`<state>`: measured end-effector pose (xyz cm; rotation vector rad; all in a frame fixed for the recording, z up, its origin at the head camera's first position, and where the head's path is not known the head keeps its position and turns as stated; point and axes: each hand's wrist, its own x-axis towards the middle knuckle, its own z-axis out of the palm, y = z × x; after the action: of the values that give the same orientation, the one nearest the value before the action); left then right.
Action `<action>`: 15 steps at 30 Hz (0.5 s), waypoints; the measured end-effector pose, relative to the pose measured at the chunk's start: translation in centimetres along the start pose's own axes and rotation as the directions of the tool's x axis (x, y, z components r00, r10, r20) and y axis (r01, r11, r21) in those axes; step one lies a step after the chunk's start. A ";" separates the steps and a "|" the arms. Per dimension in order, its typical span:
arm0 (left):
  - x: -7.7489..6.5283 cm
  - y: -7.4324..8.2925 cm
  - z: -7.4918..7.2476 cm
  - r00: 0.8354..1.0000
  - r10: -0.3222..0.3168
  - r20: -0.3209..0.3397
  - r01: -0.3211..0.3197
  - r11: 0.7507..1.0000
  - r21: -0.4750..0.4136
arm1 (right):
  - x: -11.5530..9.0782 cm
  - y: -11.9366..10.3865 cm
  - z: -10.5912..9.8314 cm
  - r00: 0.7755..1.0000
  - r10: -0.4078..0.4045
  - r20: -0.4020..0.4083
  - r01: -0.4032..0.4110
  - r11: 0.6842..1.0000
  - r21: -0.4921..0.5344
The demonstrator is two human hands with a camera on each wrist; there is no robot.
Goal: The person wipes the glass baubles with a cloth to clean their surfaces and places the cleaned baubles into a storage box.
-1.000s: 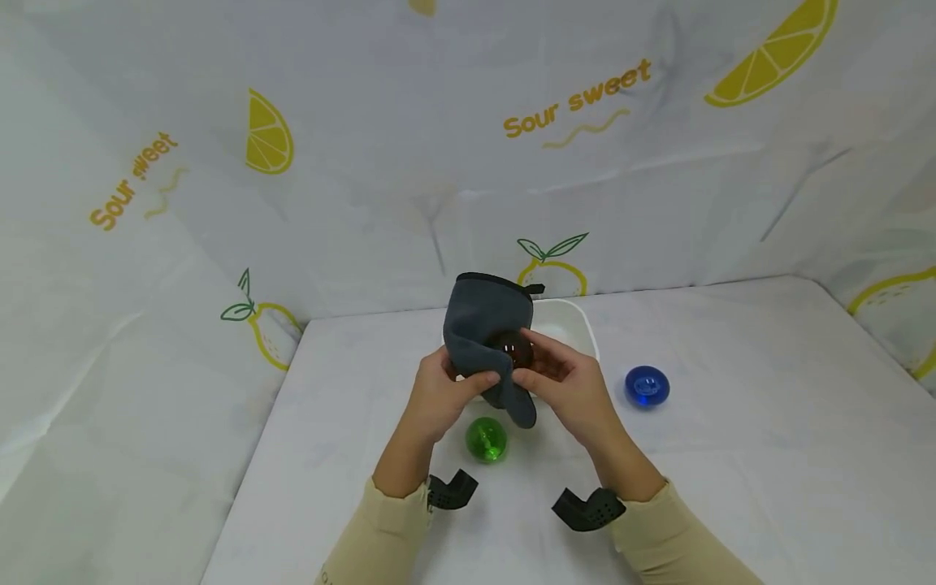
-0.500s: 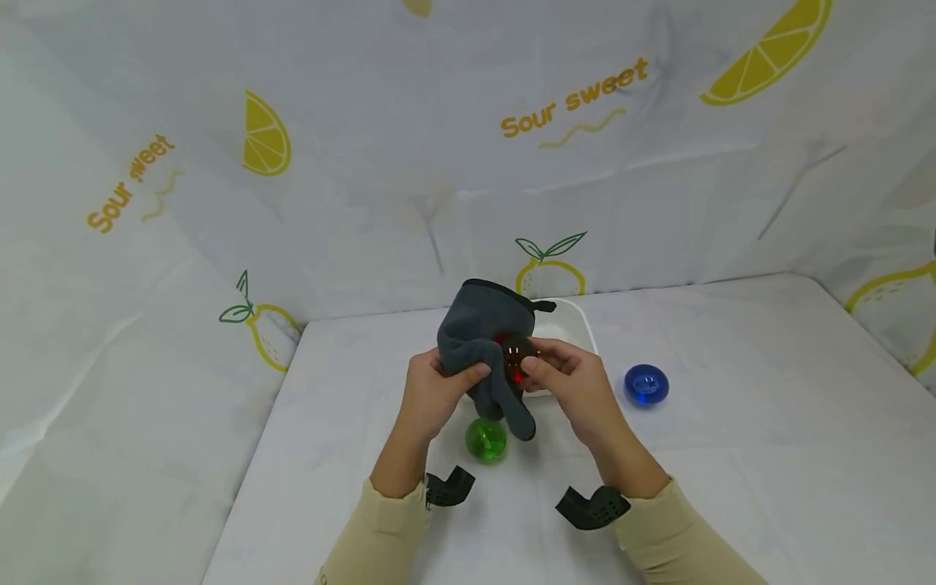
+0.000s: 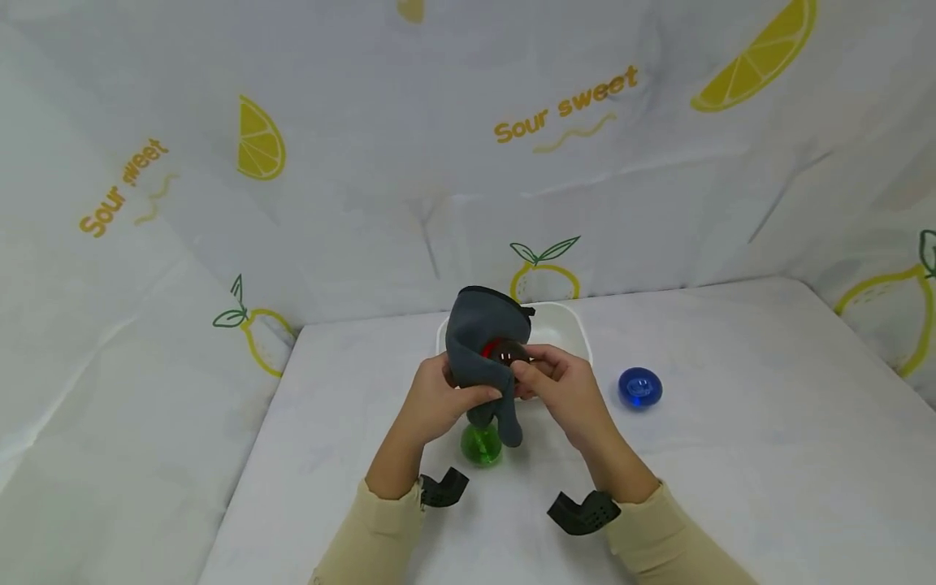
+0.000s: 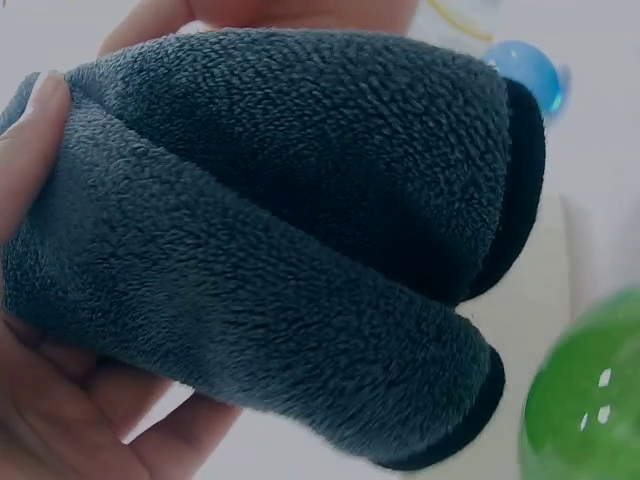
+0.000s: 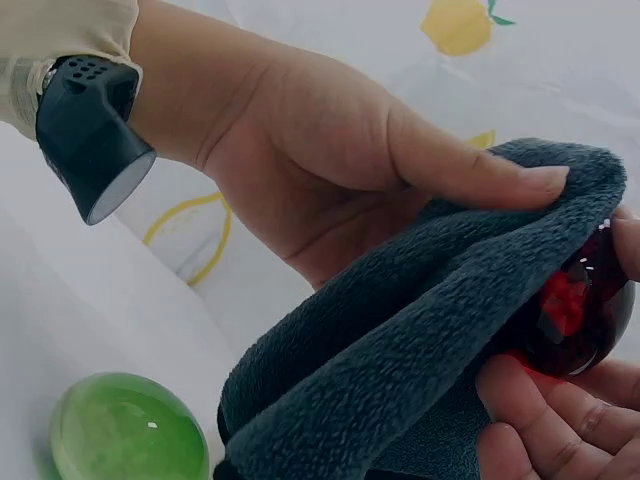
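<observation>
Grey fleece cloth (image 3: 484,321) with a black edge hangs bunched in my left hand (image 3: 439,400), thumb on the front of a fold, fingers behind. My right hand (image 3: 569,388) pinches a dark red glass ball (image 3: 509,353) between thumb and fingers, against the cloth. Part of the ball is covered by the fabric; in the right wrist view its red side (image 5: 575,310) shows beside the fold. Seen from the left wrist, the cloth (image 4: 270,200) hides the ball. A green glass ball (image 3: 480,448) lies on the table just below the cloth's hanging end.
Behind the hands stands a white tray (image 3: 583,331), partly hidden by the cloth. To its right, a blue glass ball (image 3: 639,388) lies on the white-covered table (image 3: 731,439). A lemon-printed white sheet (image 3: 351,236) rises along the back edge.
Half a second ago the ball stuck out further from the cloth; now it sits deeper in the fold. Over the second, my right fingers have shifted their grip on it and the cloth has swung about.
</observation>
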<state>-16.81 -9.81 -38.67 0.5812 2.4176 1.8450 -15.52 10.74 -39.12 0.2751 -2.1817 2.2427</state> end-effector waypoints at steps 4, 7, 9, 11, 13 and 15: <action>-0.1 -0.2 -0.5 0.998 0.012 -0.067 -0.010 0.999 0.034 | -0.2 0.0 0.2 1.000 -0.015 -0.005 0.015 1.000 0.001; -0.3 -0.3 -0.8 0.993 -0.002 -0.114 0.004 1.000 0.018 | -0.2 -0.1 0.1 1.000 -0.017 -0.007 0.017 1.000 -0.005; -0.3 -0.3 -1.0 0.991 -0.007 -0.130 0.010 1.000 0.020 | -0.2 -0.1 0.0 1.000 -0.027 -0.007 0.027 0.999 -0.024; -0.3 -0.2 -1.1 0.991 -0.015 -0.130 0.021 0.999 0.043 | -0.2 -0.1 -0.2 0.999 -0.042 -0.003 0.042 0.998 -0.041; -0.4 0.0 -1.2 0.993 -0.033 -0.113 0.041 0.997 0.071 | -0.2 -0.2 -0.4 0.998 -0.065 0.002 0.065 0.996 -0.058; -0.4 0.2 -1.2 0.995 -0.043 -0.086 0.052 0.993 0.106 | -0.2 -0.2 -0.6 0.996 -0.091 0.011 0.091 0.994 -0.062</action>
<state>-16.74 -11.00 -38.17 0.4567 2.5739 1.7629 -15.34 11.34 -38.95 0.3751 -2.1906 2.1266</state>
